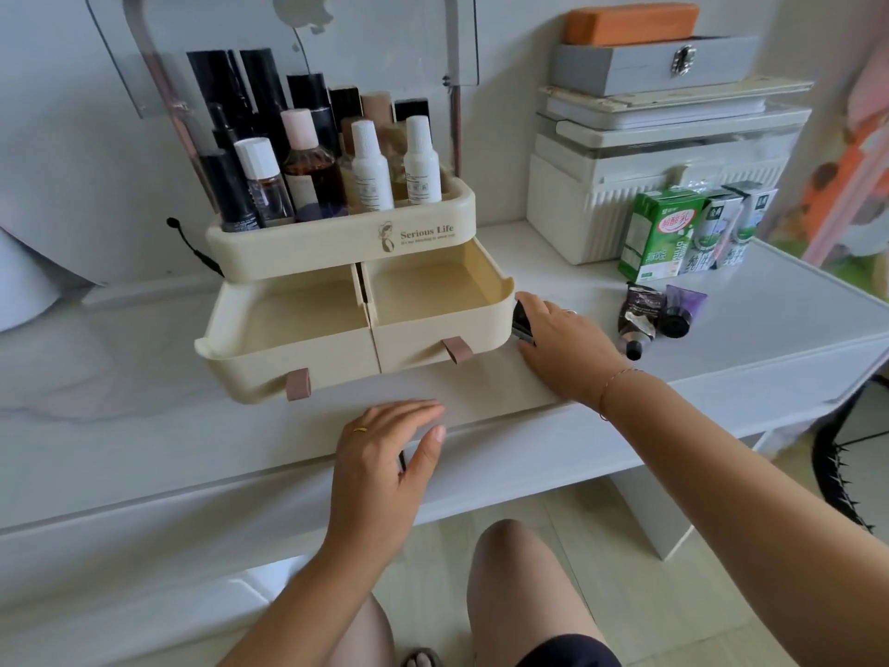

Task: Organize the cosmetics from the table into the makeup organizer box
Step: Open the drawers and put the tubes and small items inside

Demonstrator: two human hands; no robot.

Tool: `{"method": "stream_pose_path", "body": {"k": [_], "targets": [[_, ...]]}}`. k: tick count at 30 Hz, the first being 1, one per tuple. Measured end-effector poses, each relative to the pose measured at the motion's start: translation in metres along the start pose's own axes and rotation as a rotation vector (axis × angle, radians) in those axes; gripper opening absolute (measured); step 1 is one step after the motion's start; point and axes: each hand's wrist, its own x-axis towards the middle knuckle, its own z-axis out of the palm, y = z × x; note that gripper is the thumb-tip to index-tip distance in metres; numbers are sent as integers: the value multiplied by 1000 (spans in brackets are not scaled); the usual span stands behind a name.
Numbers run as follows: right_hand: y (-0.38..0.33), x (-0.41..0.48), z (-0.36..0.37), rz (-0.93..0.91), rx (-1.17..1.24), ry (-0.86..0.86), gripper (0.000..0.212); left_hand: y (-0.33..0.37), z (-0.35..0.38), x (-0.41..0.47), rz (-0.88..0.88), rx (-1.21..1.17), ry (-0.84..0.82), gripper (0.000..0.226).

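- The makeup organizer box [336, 243] is seen on the white table [721, 339], both drawers pulled out and bare, bottles standing in its top tray.
- A small black cosmetic [522, 324] is grasped by the right hand [563, 349], just right of the right drawer [433, 300].
- The left hand [389, 454] rests released at the table's near edge.
- Two tubes [654, 315] lie farther right.

"Serious Life" printed on the cream makeup organizer box [423, 232] front — smaller line beneath unreadable. Chinese characters on the green drink carton [659, 233] — illegible.
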Motion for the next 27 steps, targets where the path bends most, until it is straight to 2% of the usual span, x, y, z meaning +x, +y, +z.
{"method": "stream_pose_path", "body": {"k": [5, 11, 16, 19, 21, 24, 27], "targets": [[3, -7, 5, 31, 86, 134, 50, 10, -13, -3, -94, -39, -25, 40], [6, -5, 5, 105, 260, 218, 49, 14, -29, -5, -114, -72, 48, 28], [2, -2, 2, 199, 272, 217, 45, 19, -29, -2, -92, -75, 32, 27], [2, -2, 0, 251, 237, 211, 39, 29, -25, 1, -19, -63, 40, 30], [2, -2, -2, 265, 212, 203, 35, 36, -22, 7, 108, 17, 93, 29], [2, -2, -3, 256, 191, 180, 36, 45, -20, 25, 313, 263, 209, 24], [3, -5, -2, 259, 195, 206, 39, 52, -22, 50, 344, 486, 206, 32]]}}
